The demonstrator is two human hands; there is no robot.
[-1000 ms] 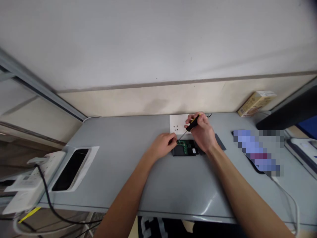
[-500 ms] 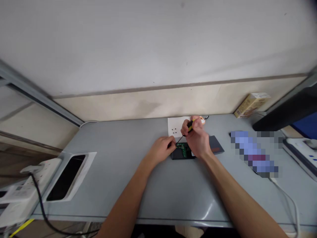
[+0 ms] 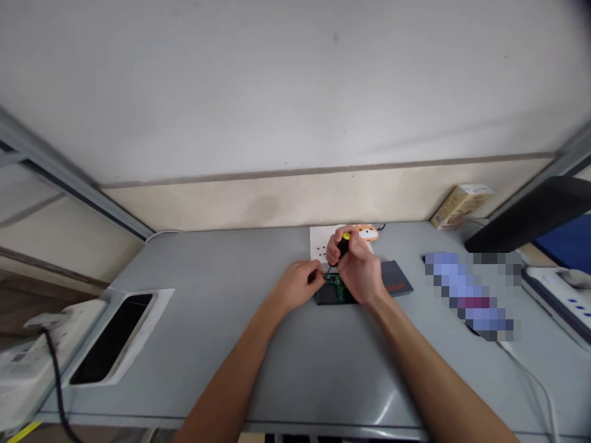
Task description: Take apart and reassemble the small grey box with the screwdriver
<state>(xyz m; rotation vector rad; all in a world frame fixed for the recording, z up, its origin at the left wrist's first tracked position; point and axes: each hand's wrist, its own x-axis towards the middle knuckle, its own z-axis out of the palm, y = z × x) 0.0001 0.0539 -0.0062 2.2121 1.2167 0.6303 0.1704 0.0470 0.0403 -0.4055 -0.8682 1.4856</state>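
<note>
Change from one second ago: screwdriver (image 3: 343,245) steeper over the black case (image 3: 329,299), its handle then leaning rightward; orange animal-faced item (image 3: 368,232) beyond the case more fully exposed.
Left hand (image 3: 297,284): at the case's far left corner, fingers curled, thumb and fingertips close together; whether they pinch anything cannot be told.
Green circuit board (image 3: 340,290): inside the case, on the grey table (image 3: 295,363); screwdriver shaft slanting down to the case's far left part, tip unclear.
Right hand (image 3: 362,274): above the case's right part; fingers wrapped around the screwdriver handle.
Dark grey panel (image 3: 397,277): just right of the case.
</note>
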